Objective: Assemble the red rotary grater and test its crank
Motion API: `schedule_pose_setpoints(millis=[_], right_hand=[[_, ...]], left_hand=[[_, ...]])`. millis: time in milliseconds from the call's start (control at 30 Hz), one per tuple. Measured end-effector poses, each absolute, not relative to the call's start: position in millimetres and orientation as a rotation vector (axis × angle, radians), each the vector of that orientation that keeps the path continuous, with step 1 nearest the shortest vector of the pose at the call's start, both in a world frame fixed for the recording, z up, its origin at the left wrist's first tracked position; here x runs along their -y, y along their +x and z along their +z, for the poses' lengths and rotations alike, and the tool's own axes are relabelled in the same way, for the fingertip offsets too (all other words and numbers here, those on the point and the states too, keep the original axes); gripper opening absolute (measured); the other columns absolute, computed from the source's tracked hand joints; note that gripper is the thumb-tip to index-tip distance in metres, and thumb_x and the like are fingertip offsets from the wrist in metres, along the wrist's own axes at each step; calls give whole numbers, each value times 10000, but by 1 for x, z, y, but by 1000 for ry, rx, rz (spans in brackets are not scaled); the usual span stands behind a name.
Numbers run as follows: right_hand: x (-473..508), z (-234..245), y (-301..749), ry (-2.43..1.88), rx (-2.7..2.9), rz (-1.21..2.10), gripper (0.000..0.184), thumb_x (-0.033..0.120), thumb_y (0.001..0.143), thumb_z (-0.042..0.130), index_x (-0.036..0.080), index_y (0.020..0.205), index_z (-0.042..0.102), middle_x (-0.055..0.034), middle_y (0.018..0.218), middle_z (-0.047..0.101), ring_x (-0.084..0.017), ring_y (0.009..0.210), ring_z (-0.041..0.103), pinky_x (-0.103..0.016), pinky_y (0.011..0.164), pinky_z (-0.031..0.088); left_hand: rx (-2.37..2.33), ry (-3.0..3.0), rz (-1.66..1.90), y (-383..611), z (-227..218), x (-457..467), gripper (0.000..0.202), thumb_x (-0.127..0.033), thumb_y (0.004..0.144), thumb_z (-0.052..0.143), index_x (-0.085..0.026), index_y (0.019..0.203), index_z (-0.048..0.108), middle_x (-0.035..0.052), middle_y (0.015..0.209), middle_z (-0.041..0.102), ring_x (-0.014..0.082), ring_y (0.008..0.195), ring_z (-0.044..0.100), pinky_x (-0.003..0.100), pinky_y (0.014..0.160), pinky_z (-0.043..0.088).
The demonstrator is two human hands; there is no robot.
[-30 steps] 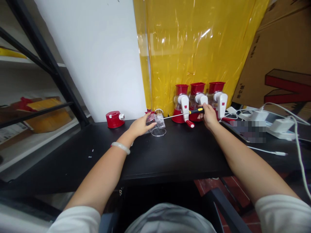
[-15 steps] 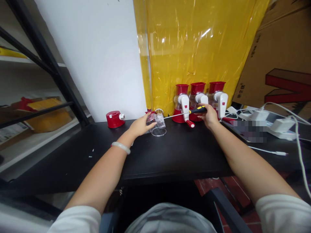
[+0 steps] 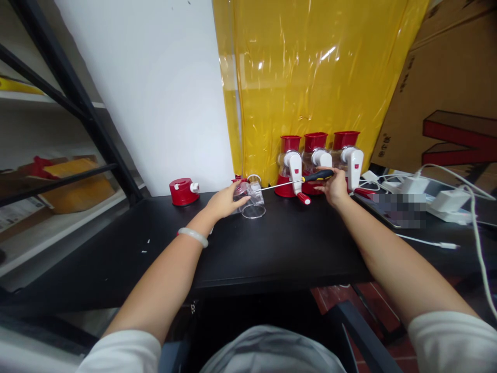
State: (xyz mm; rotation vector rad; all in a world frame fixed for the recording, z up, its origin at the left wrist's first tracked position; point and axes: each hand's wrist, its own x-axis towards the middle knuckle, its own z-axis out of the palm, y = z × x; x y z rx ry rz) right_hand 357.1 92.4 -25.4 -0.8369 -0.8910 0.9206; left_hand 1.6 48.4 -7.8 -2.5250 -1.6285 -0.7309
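Observation:
My left hand [image 3: 227,201] is closed around a clear plastic grater body [image 3: 254,199], which lies tipped on the black table. In my right hand [image 3: 334,186] is a screwdriver [image 3: 318,176] with a black and yellow handle, held nearly level. Its long metal shaft points left, and the tip meets the clear body; exactly what it touches is too small to make out. Partly behind the left hand and clear body sits a red part [image 3: 239,178]. A red base [image 3: 184,192] with a white knob stands to the left.
Three red-and-white rotary graters [image 3: 290,166] stand at the back, close to the screwdriver. A phone [image 3: 392,210], white chargers [image 3: 450,199] and cables lie at the right. Black shelving [image 3: 77,103] rises at the left; a cardboard box [image 3: 454,83] leans at the right.
My right hand's fingers have shifted and loosened slightly around the screwdriver handle. The left hand and the clear body stay in place.

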Motion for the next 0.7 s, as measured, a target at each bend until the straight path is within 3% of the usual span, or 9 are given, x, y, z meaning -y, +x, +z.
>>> schedule_pose_setpoints(millis=[133,233,467,600,700], right_hand=[[-90,-26,357,-776,942,933,401,417,874,244,243,992,585,-54,815,687,-207,737,663,-339,563,537],[-90,-27,358,-767,961,945,340,412,842,314,253,1001,569,-50,842,695,-209,770,661,-347,591,537],[-92,-26,357,-833,924,904,245,339,831,425,232,983,583,19,695,622,-126,501,611,-238,456,480],[-93,-27,356,-869,968,840,232,425,854,489,226,949,562,53,500,535,-117,386,541,-202,384,424],[-93,-27,356,-888,962,841,316,519,862,466,217,894,555,47,462,511,-117,364,519,-202,372,413]], left_hand=[[1627,-2524,-732,1,-8,-49,767,-652,853,476,-197,1457,346,147,1351,574,320,1216,563,405,968,447],[1620,-2527,-733,1,-8,-49,777,-662,852,467,-185,1455,352,154,1354,569,325,1215,563,406,965,450],[1620,-2530,-734,1,-8,-48,781,-658,853,467,-185,1461,341,153,1363,563,319,1219,562,398,969,450],[1634,-2524,-722,2,-7,-47,776,-651,855,469,-188,1463,338,154,1363,563,318,1215,565,401,965,451],[1638,-2525,-725,2,-7,-47,775,-650,854,472,-189,1463,339,152,1365,561,316,1215,566,399,967,450]])
